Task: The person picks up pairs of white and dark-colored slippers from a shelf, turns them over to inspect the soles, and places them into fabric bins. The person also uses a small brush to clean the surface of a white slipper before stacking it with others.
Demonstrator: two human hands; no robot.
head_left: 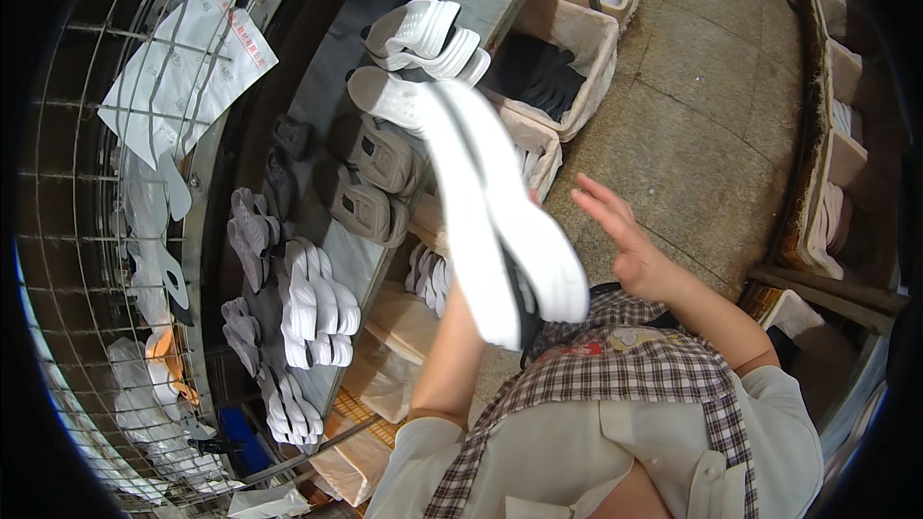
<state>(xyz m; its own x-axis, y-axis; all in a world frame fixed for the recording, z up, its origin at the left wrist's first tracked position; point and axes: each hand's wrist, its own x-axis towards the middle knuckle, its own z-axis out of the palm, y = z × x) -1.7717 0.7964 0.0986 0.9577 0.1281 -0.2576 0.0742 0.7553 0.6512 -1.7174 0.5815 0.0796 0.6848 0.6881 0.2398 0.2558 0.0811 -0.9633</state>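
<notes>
Fingers (598, 200) of the right hand (630, 248) spread apart at frame centre, while the left hand, hidden, raises 2 white soles (500, 221).

White rectangular paper sheet (187, 62) with red print, hung on the wire rack (77, 231)

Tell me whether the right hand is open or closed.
Open. The right hand is raised with its fingers spread and nothing in it, apart from the white shoe soles the left arm holds up.

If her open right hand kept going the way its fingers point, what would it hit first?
Probably the white shoe soles that the left hand holds up. The right hand has its fingers aimed up-left toward them, though depth is unclear.
</notes>
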